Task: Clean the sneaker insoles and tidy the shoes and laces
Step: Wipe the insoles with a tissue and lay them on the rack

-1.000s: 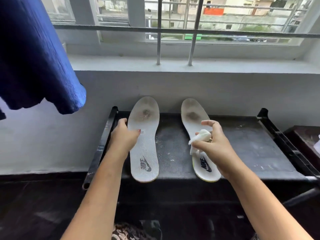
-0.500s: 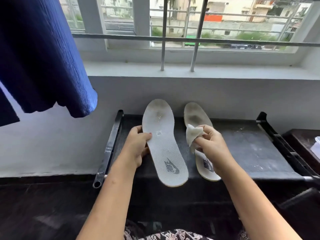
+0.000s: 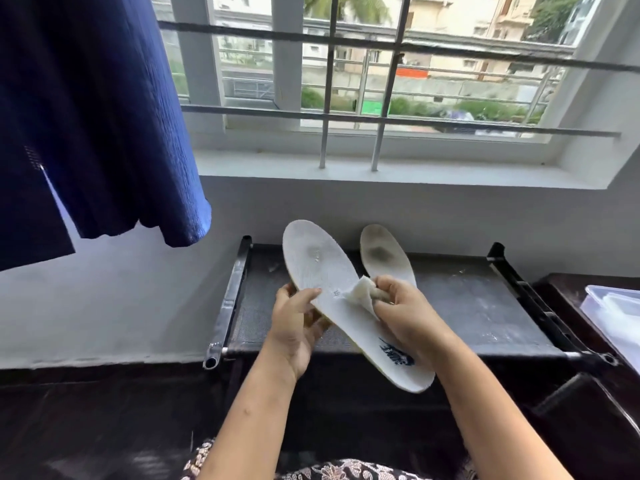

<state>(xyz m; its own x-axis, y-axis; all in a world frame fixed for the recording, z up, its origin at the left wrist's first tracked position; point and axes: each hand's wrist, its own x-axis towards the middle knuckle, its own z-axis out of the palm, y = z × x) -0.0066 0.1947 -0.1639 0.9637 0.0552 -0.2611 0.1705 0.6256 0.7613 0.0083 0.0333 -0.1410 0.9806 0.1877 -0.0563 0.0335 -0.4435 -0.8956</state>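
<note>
A white insole [image 3: 322,271] with a dark logo near its heel is lifted off the black rack [image 3: 485,306] and tilted, toe pointing up and left. My left hand [image 3: 294,317] grips its left edge, thumb on top and fingers underneath. My right hand [image 3: 405,313] pinches a crumpled white wipe [image 3: 360,292] and presses it against the middle of that insole. A second insole [image 3: 381,254], with a dark stain at its forefoot, lies flat on the rack behind my right hand; its heel is hidden.
A blue garment [image 3: 97,116] hangs at the upper left. A barred window and a white sill [image 3: 381,171] run behind the rack. A clear plastic box [image 3: 613,313] sits on a dark surface at the right edge.
My left hand has lifted the left insole off the rack and swung it right. My right hand left the second insole and brought the wipe onto the lifted one.
</note>
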